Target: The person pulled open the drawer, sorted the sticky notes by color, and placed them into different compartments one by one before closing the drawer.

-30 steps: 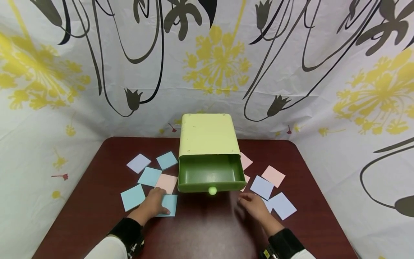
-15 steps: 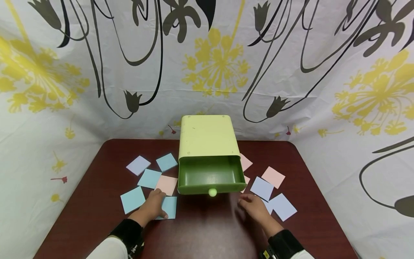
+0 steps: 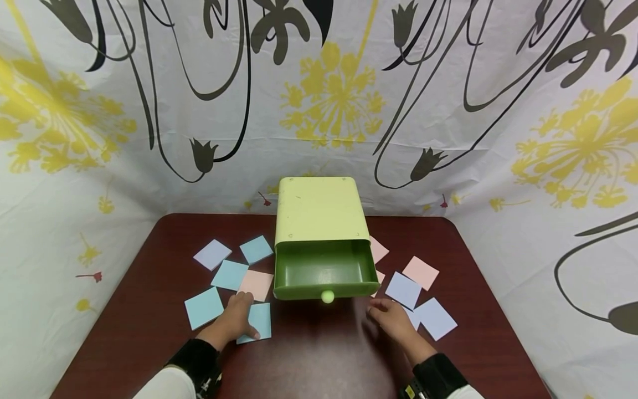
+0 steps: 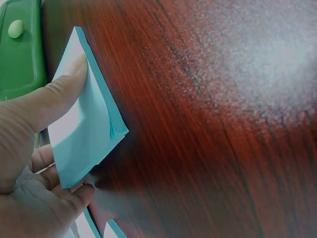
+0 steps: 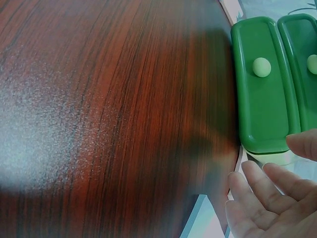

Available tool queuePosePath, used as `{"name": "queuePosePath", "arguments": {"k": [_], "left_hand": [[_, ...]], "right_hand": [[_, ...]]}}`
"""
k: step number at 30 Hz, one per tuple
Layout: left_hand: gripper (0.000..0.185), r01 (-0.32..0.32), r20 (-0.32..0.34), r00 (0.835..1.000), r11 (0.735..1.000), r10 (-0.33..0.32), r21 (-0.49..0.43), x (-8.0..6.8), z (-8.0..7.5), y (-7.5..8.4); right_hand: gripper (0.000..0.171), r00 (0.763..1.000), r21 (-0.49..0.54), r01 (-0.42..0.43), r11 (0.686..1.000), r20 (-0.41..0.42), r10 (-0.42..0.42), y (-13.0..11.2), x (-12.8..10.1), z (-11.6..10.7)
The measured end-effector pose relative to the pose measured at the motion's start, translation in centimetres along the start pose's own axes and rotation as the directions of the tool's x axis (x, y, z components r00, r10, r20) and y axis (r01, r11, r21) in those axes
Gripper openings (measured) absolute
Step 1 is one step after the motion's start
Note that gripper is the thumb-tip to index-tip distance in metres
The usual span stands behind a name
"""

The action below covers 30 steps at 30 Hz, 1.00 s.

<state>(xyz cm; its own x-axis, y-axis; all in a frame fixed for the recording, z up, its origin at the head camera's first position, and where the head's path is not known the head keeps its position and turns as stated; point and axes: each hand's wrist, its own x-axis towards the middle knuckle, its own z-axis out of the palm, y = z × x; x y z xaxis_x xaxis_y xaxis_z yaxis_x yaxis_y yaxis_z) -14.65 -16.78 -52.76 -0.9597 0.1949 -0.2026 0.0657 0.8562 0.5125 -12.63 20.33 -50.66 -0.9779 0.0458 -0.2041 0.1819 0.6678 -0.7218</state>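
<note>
My left hand (image 3: 235,316) pinches a light blue sticky note pad (image 4: 94,129) at the front left of the drawer box. The thumb lies over the pad's face, fingers bent behind it, and the pad tilts in the left wrist view. Two-drawer box: a pale yellow-green case (image 3: 321,210) with its green drawer (image 3: 327,266) pulled out, nothing showing inside. My right hand (image 5: 272,198), palm up with relaxed fingers and holding nothing, hovers near the drawer's front right corner. Beside it lie lavender pads, one a lavender pad (image 3: 404,290).
Left of the box, several pads lie on the dark red-brown table (image 3: 319,366), among them a blue pad (image 3: 204,308) and a pink pad (image 3: 256,285). At right are a pink pad (image 3: 421,272) and another lavender pad (image 3: 436,318). A patterned cloth (image 3: 329,160) hangs around the table.
The blue pad in my left hand has turned slightly, its near edge now slanting and showing more below the thumb. My right hand stays in place.
</note>
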Motion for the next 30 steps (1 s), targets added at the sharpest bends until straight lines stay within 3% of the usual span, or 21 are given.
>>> {"name": "queuePosePath", "arguments": {"k": [9,16,22,27,30], "left_hand": [[0.070,0.009,-0.032,0.999,0.999,-0.010,-0.044,-0.7,0.0,0.1],[0.035,-0.017,-0.060,0.998,0.990,0.009,-0.140,-1.2,-0.5,0.0],[0.024,0.001,-0.056,0.998,0.980,-0.012,-0.197,-1.3,-0.9,-0.3],[0.019,0.004,-0.084,0.996,0.977,-0.022,-0.211,-1.7,-1.8,-0.6],[0.016,-0.006,-0.119,0.993,0.979,-0.019,-0.205,-2.0,-3.2,-0.7]], "right_hand": [[0.033,1.000,0.004,0.009,1.000,-0.007,-0.009,0.1,-0.2,0.0],[0.032,1.000,0.003,0.009,1.000,-0.015,-0.009,0.2,-0.4,-0.2],[0.031,1.000,0.015,0.012,1.000,-0.013,-0.012,0.2,-0.7,-0.3],[0.032,1.000,0.016,0.017,1.000,-0.014,-0.017,0.3,-0.9,-0.3],[0.032,1.000,0.021,0.018,1.000,-0.011,-0.018,0.4,-1.0,-0.4]]}}
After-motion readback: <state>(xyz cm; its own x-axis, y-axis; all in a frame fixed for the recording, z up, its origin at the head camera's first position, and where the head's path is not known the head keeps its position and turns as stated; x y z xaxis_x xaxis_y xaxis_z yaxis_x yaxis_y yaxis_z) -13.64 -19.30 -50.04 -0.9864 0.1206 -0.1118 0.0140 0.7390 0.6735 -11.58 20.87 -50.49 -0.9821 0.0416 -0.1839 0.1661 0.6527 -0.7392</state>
